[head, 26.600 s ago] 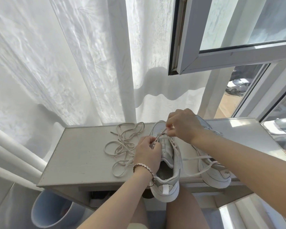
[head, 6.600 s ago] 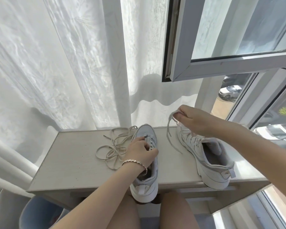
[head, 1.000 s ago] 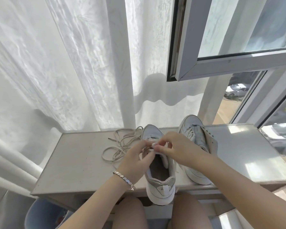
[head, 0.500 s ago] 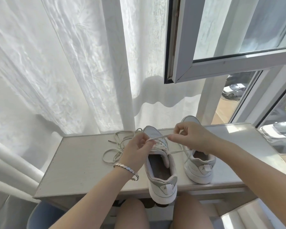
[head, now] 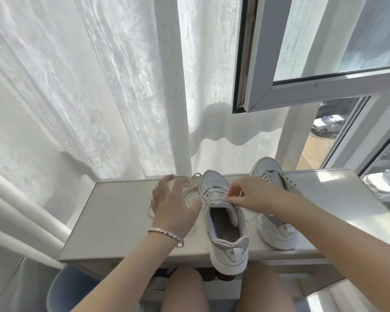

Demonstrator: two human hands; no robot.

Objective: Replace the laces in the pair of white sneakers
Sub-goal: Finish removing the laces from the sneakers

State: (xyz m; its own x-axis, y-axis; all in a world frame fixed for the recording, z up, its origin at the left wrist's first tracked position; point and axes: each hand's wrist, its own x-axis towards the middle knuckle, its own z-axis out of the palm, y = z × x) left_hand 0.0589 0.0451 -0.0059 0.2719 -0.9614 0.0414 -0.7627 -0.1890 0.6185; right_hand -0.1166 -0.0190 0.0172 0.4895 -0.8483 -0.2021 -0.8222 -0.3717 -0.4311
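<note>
Two white sneakers stand on a pale tabletop point(head: 113, 212), toes toward the curtain. The near sneaker point(head: 223, 224) sits in the middle with its heel over the front edge and laces threaded across its top. My right hand point(head: 250, 197) pinches a lace end at that sneaker's upper eyelets. The second sneaker point(head: 277, 224) stands to the right, partly hidden by my right forearm. My left hand point(head: 173, 203) hovers with fingers spread above a loose pile of beige laces point(head: 189, 185) lying left of the near sneaker; it holds nothing.
White sheer curtains point(head: 99, 86) hang right behind the table. An open window sash point(head: 302, 64) juts in at the upper right. A blue-grey bin point(head: 63, 289) stands on the floor at the table's left front. My bare knees are under the table's front edge.
My left hand has let go of the lace and swung left, opening over the loose laces. My right hand dropped from a raised pull down to the sneaker's eyelets.
</note>
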